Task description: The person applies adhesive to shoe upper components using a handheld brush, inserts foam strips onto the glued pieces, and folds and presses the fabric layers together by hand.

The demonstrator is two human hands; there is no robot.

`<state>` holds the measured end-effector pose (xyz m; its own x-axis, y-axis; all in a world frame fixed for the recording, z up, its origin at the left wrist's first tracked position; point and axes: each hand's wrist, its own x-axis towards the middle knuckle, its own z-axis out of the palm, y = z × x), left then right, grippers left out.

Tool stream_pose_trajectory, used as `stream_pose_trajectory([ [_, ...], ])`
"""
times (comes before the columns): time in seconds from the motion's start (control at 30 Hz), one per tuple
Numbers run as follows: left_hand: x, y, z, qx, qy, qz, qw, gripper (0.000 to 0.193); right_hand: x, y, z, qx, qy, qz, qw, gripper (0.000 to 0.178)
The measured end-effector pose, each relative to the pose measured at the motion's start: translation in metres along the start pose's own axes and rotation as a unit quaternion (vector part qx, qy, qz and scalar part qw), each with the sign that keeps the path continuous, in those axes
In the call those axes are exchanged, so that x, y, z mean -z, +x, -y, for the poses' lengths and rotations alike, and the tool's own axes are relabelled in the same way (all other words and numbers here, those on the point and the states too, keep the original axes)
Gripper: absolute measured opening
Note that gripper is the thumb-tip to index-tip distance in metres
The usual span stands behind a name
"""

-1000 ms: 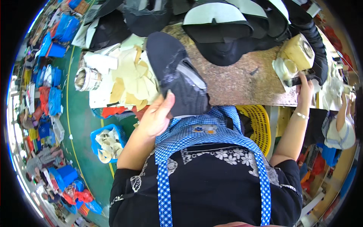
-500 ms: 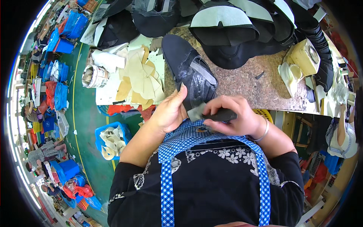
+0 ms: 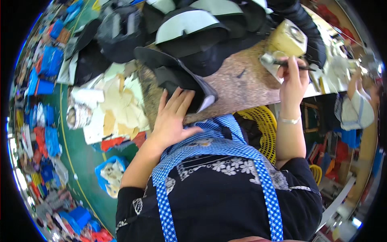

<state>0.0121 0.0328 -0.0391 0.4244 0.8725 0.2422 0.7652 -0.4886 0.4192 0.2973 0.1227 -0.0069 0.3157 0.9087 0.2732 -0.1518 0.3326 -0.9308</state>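
Left hand [image 3: 171, 119] spread, not clenched: fingers on the black upper [image 3: 171, 74], thumb clear of it. Upper is on the bench [image 3: 252, 86], just far of that hand; long axis runs far-left to near-right. Left hand is nearer; right hand [image 3: 292, 78] is well apart to the right, pinching a dark tool [image 3: 307, 67] near the yellow tub [image 3: 287, 38]. Pale scraps [image 3: 123, 105] lie left.

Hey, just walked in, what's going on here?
Someone in a blue checked apron is at a bench. Their left hand lies on a black folded piece, thumb off it. Their right hand holds a slim dark tool near a pale yellow container. More black pieces, some with white panels, are heaped along the far side.
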Motion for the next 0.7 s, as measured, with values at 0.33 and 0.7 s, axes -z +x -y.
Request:
stream_pose_trajectory([
  [0.33,0.056,-0.025,-0.020,0.164,-0.267,-0.138,0.940,0.017,0.093,0.065,-0.030,0.086,-0.532,-0.045,0.841,0.033],
  [0.7,-0.001,-0.018,-0.009,0.289,-0.702,-0.014,0.651,0.038,-0.042,-0.035,-0.011,-0.096,0.070,0.274,0.954,0.007],
])
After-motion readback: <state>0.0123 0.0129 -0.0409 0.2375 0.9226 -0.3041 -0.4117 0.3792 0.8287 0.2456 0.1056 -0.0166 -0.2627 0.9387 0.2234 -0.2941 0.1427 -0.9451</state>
